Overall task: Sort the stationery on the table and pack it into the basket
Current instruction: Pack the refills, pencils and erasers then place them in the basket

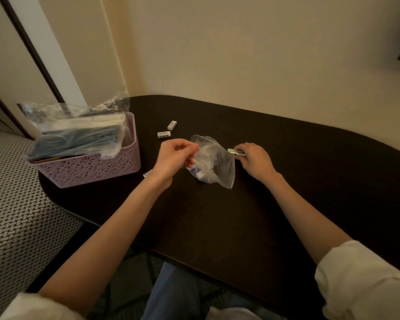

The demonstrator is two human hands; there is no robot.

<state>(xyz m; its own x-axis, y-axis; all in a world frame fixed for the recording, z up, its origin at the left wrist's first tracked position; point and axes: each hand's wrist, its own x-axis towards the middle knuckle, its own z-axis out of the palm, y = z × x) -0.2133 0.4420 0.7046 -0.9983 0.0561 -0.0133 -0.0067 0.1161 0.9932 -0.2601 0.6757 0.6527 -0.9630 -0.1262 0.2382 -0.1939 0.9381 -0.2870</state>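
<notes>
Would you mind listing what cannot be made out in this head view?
- Contents of the clear bag: small pale items inside, blurred by crumpled plastic.
- Item in the right hand: only a greenish end shows; fingers cover the rest.
- Small white piece by the basket: mostly hidden behind the left hand's wrist.
- Basket contents: blurred under plastic wrapping.
- Eraser label: too small to read.
</notes>
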